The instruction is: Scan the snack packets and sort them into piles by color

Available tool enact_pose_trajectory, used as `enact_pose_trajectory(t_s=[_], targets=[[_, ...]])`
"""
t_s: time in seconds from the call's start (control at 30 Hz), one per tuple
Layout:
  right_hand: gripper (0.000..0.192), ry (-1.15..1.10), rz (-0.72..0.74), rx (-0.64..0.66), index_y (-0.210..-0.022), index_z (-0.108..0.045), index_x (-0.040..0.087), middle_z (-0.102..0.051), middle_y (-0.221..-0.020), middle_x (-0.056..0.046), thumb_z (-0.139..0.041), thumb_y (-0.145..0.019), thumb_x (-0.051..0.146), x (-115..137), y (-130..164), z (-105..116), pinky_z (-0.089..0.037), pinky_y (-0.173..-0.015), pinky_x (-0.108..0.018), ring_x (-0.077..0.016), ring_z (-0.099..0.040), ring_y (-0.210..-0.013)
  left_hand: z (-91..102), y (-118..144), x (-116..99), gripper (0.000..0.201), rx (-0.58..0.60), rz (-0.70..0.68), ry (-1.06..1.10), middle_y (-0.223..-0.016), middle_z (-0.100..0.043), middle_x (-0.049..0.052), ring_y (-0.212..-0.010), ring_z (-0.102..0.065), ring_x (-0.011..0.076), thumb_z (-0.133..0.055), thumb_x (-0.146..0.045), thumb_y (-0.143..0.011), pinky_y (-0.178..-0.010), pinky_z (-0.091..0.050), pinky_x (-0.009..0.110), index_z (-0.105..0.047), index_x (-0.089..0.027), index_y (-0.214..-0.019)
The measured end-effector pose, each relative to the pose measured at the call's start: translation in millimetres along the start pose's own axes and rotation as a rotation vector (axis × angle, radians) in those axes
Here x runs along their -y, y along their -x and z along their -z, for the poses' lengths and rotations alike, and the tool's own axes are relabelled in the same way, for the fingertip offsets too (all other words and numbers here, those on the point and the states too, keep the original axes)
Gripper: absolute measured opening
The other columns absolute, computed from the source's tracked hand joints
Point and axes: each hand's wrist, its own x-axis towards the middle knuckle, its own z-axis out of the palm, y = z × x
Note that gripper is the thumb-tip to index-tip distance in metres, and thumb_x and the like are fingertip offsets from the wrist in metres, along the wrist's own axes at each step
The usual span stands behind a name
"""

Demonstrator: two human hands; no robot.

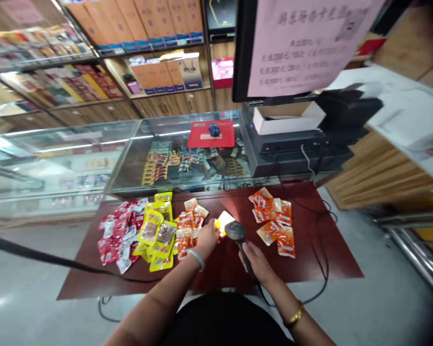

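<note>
right hand (pixel 257 262) grips scanner (pixel 235 231); left hand (pixel 206 239) holds packet (pixel 224 221)

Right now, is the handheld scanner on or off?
On: the scanner in the right hand throws a bright glow onto the packet held by the left hand.

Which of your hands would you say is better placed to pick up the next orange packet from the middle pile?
Probably the left hand: it already touches the middle orange pile, while the right hand grips the scanner.
</note>
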Motion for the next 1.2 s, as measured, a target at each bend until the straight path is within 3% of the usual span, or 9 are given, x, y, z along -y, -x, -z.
enact_pose_trajectory(t_s=[0.2, 0.43, 0.57, 0.7, 0.8, 0.97, 1.07, 1.2], targets=[[0.05, 0.073, -0.018, 0.112, -0.076, -0.046, 0.022, -0.048, -0.055, 0.008, -0.059, -0.075, 0.07, -14, -14, -35, -0.029, -0.036, -0.018, -0.0064, -0.038, -0.039, 22.2, 20, 50, 0.038, -0.086, 0.138, 0.131, -0.105, -0.069, 0.01, -0.098, -0.065, 0.0209, -0.052, -0.027, -0.086, -0.079, -0.043, 0.027, -0.05, -0.017, -0.123], [0.047, 0.101, -0.016, 0.168, -0.082, -0.049, 0.022, -0.049, -0.055, 0.008, -0.056, -0.078, 0.069, -14, -18, -65, -0.028, -0.035, -0.017, -0.0066, -0.038, -0.038, 21.1, 41, 77, 0.035, -0.114, 0.15, 0.21, -0.105, -0.069, 0.01, -0.096, -0.065, 0.0207, -0.053, -0.035, -0.088, -0.078, -0.043, 0.027, -0.052, -0.019, -0.119], [0.047, 0.107, -0.024, 0.176, -0.083, -0.05, 0.022, -0.05, -0.056, 0.008, -0.057, -0.078, 0.068, -14, -15, -73, -0.029, -0.035, -0.017, -0.0064, -0.039, -0.039, 31.4, 46, 91, 0.04, -0.148, 0.24, 0.199, -0.108, -0.069, 0.01, -0.099, -0.065, 0.0215, -0.051, -0.038, -0.089, -0.08, -0.043, 0.028, -0.048, -0.019, -0.125], [0.05, 0.091, -0.05, 0.148, -0.081, -0.048, 0.022, -0.049, -0.056, 0.008, -0.06, -0.074, 0.07, -17, -10, -75, -0.029, -0.035, -0.016, -0.0056, -0.038, -0.038, 42.1, 44, 113, 0.037, -0.248, 0.293, 0.172, -0.107, -0.067, 0.012, -0.099, -0.064, 0.023, -0.05, -0.038, -0.09, -0.082, -0.043, 0.031, -0.05, -0.017, -0.119], [0.052, 0.077, -0.056, 0.128, -0.08, -0.048, 0.022, -0.049, -0.054, 0.008, -0.061, -0.071, 0.072, -19, -6, -74, -0.028, -0.035, -0.016, -0.0056, -0.037, -0.037, 44.8, 42, 121, 0.038, -0.345, 0.289, 0.054, -0.114, -0.063, 0.012, -0.109, -0.057, 0.0256, -0.056, -0.037, -0.085, -0.092, -0.04, 0.036, -0.051, -0.017, -0.117], [0.052, 0.058, -0.02, 0.097, -0.077, -0.046, 0.022, -0.049, -0.053, 0.009, -0.06, -0.072, 0.072, -18, 0, -64, -0.029, -0.035, -0.017, -0.0055, -0.037, -0.037, 43.0, 43, 103, 0.05, -0.48, 0.271, -0.161, -0.126, -0.052, 0.015, -0.122, -0.044, 0.0313, -0.058, -0.039, -0.081, -0.101, -0.032, 0.043, -0.047, -0.017, -0.125], [0.05, 0.026, -0.003, 0.068, -0.078, -0.046, 0.022, -0.049, -0.053, 0.009, -0.059, -0.073, 0.071, -18, 4, -49, -0.029, -0.035, -0.017, -0.0057, -0.037, -0.037, 35.1, 39, 76, 0.043, -0.45, 0.108, -0.211, -0.126, -0.051, 0.015, -0.118, -0.044, 0.0313, -0.055, -0.035, -0.083, -0.1, -0.032, 0.044, -0.049, -0.017, -0.122], [0.051, -0.037, -0.002, -0.016, -0.08, -0.047, 0.022, -0.05, -0.053, 0.009, -0.06, -0.073, 0.071, -23, 11, -20, -0.028, -0.034, -0.017, -0.0053, -0.038, -0.036, 10.0, 29, 27, 0.032, -0.329, -0.134, -0.221, -0.123, -0.053, 0.014, -0.113, -0.046, 0.0299, -0.05, -0.032, -0.087, -0.098, -0.033, 0.042, -0.055, -0.018, -0.115]])
